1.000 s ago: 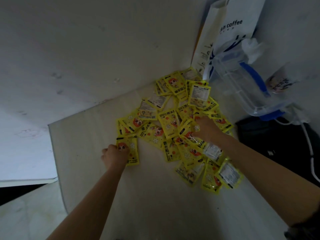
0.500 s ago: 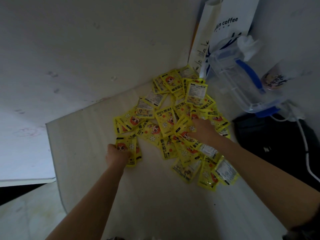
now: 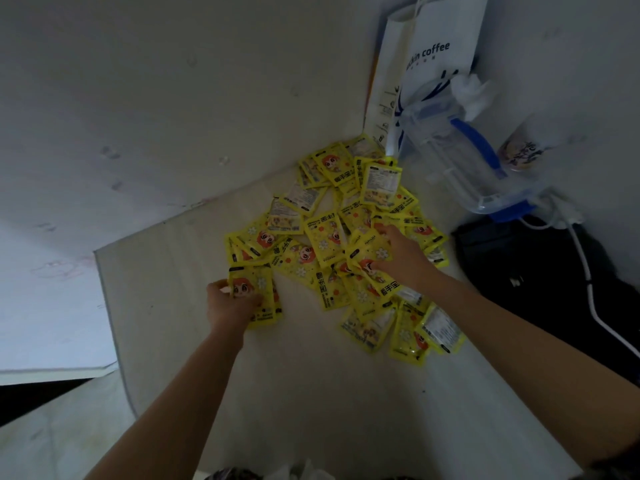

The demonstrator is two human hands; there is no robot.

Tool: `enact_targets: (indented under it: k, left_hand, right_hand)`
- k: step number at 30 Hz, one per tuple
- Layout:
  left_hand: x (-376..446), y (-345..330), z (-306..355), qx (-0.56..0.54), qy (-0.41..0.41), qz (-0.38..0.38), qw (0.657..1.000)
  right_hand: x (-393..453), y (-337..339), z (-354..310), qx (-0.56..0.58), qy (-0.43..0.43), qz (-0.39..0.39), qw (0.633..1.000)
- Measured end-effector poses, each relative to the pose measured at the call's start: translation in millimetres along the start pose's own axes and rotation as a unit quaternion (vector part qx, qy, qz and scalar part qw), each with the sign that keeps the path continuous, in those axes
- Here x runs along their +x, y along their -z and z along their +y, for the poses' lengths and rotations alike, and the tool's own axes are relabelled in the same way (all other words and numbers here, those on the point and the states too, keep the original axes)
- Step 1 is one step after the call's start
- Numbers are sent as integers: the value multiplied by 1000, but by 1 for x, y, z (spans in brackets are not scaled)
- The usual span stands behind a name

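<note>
Hand-warmer sachets (image 3: pixel 325 237), all yellow, lie heaped between my two hands and out past my fingertips. My left hand (image 3: pixel 230 303) grips a small stack (image 3: pixel 258 289) of them, with my thumb across the top one's printed face and my fingers curled round its edge. The stack rests on the table (image 3: pixel 311 393) just left of the heap. My right hand (image 3: pixel 401 258) sits on the heap, fingers and thumb curled to pinch one sachet (image 3: pixel 367 258). Beyond my right hand stands a clear lidded container (image 3: pixel 460 161), with a white coffee bag (image 3: pixel 436 46) behind it.
</note>
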State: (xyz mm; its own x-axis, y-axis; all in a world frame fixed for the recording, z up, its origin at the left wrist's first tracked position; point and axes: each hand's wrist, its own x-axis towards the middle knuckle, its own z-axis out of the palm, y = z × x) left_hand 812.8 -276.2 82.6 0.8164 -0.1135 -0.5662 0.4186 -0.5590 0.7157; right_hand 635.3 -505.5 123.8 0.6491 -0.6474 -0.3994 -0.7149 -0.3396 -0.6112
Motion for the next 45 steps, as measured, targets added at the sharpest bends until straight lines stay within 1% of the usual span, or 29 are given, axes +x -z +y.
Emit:
enact_targets:
  k: [2,4,7,9,12,16,20,24,28,32,36,40,45]
  left_hand:
    - [-6,-2,4,-4,-14,-40,999]
    - [-12,-9,10,-12,-18,-90,996]
    - [-19,-26,21,-20,-22,-139,990]
    - [-19,-40,29,-16,-26,-159,987]
    - [-16,-60,41,4,-27,-177,984]
    - [-8,-83,51,17,-21,-171,985]
    - [-11,-100,58,42,-27,-149,988]
    - [-11,-110,66,63,-29,-127,989]
    - [-9,-118,73,71,-24,-126,989]
    - [-9,-124,76,49,-9,-119,992]
    - [-5,-126,77,24,10,-105,994]
    - [-6,-130,77,3,26,-111,994]
    - [-14,-136,81,-25,47,-108,993]
  right_hand:
    - [-8,4,5,-20,-16,2,1000]
    - [-18,7,16,-15,-39,25,999]
    - [-33,13,36,45,-101,58,992]
    - [-46,15,52,82,-149,85,982]
    - [-63,13,80,139,-196,117,964]
    - [-83,5,111,190,-251,144,938]
    - [-92,-5,124,213,-278,154,924]
    - [-91,-14,132,196,-290,155,924]
    - [-83,-25,143,179,-319,155,918]
    - [-77,-32,138,148,-356,154,910]
    - [-72,-40,136,132,-370,143,908]
    - [-65,-44,138,147,-379,134,904]
    - [-58,-52,143,164,-379,145,899]
